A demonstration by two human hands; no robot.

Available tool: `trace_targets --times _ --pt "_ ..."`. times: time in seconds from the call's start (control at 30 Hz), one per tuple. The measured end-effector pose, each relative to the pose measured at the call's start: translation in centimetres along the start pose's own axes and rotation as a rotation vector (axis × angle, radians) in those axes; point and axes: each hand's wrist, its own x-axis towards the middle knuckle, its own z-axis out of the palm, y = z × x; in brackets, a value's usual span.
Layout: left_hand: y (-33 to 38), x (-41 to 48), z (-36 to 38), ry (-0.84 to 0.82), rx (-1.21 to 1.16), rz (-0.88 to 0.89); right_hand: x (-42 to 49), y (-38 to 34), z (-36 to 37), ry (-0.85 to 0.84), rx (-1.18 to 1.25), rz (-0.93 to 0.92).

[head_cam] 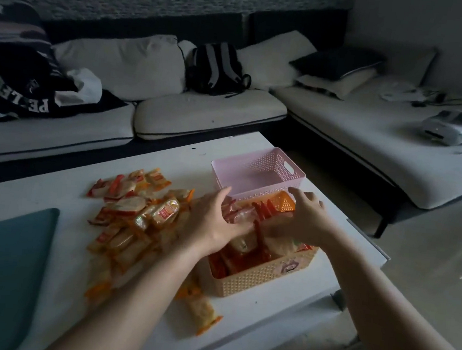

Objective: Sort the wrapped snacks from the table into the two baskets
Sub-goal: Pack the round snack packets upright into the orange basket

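Note:
A heap of orange and red wrapped snacks (136, 217) covers the middle of the white table (41, 191). To its right stands an orange basket (260, 278) with several red-wrapped snacks (248, 249) inside. Behind it sits a pink basket (255, 171); no snacks show in it. Both my hands are over the orange basket. My left hand (211, 223) has curled fingers among the red packets there. My right hand (304, 214) hovers over the basket's far side with fingers spread and bent; whether it holds a packet is hidden.
A teal pad (4, 266) lies on the table's left front. One snack (204, 312) lies near the front edge. A white and dark sofa (202, 108) with cushions, clothes and a backpack (217, 67) runs behind and to the right.

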Motion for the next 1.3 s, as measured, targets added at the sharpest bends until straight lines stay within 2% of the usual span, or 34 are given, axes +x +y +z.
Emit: trace_targets --times 0.1,0.17,0.27,0.33,0.43,0.53,0.67,0.73,0.87,0.93,1.0,1.07,1.1,1.13,1.23,1.3 --pt "-0.4 -0.1 0.8 0.035 0.06 0.022 0.0 -0.2 -0.2 0.023 0.021 -0.033" --pt "-0.7 0.4 1.0 0.106 0.073 0.054 0.2 -0.5 -0.2 0.114 0.039 -0.075" --pt "-1.1 0.5 1.3 0.107 0.214 0.107 0.6 -1.3 0.0 0.276 0.054 -0.143" --pt "-1.0 0.4 1.2 0.106 0.234 0.124 0.9 -1.9 0.3 0.304 0.051 -0.237" --pt "-0.9 0.5 0.4 0.154 0.085 0.108 1.3 -2.8 0.9 0.281 0.008 -0.378" --pt "-0.8 0.5 -1.2 0.22 -0.089 0.042 1.4 -3.5 1.1 0.327 -0.009 -0.471" --pt "-0.6 0.4 -2.9 0.311 -0.218 0.017 1.6 -3.9 1.2 0.356 0.055 -0.481" --pt "-0.7 0.5 -3.4 0.321 -0.283 0.026 1.5 -3.9 1.2 0.313 0.081 -0.491" --pt "0.2 0.1 -3.9 0.165 -0.433 0.059 0.8 -4.5 1.2 0.008 0.34 -0.571" --pt "0.7 -0.1 -3.7 0.133 -0.489 0.063 0.7 -4.7 1.2 0.028 0.335 -0.607" --pt "0.9 -0.3 -3.5 0.213 -0.535 0.026 0.5 -4.4 0.6 0.11 0.304 -0.55" --pt "0.5 -0.6 -3.3 0.344 -0.394 0.06 0.5 -3.6 0.0 0.13 0.378 -0.459" --pt "0.1 -0.9 -3.2 0.345 -0.274 0.117 0.4 -3.0 -0.2 0.109 0.445 -0.422" --pt "-0.3 -1.2 -3.1 0.28 -0.172 0.177 0.4 -2.6 -0.5 0.095 0.504 -0.387" --pt "-0.8 -2.1 -2.1 -0.094 0.1 0.246 -0.1 -1.8 -1.0 0.007 0.653 -0.295" --pt "-1.0 -2.4 -1.0 -0.238 0.227 0.293 -0.6 -1.5 -1.0 -0.092 0.674 -0.283"
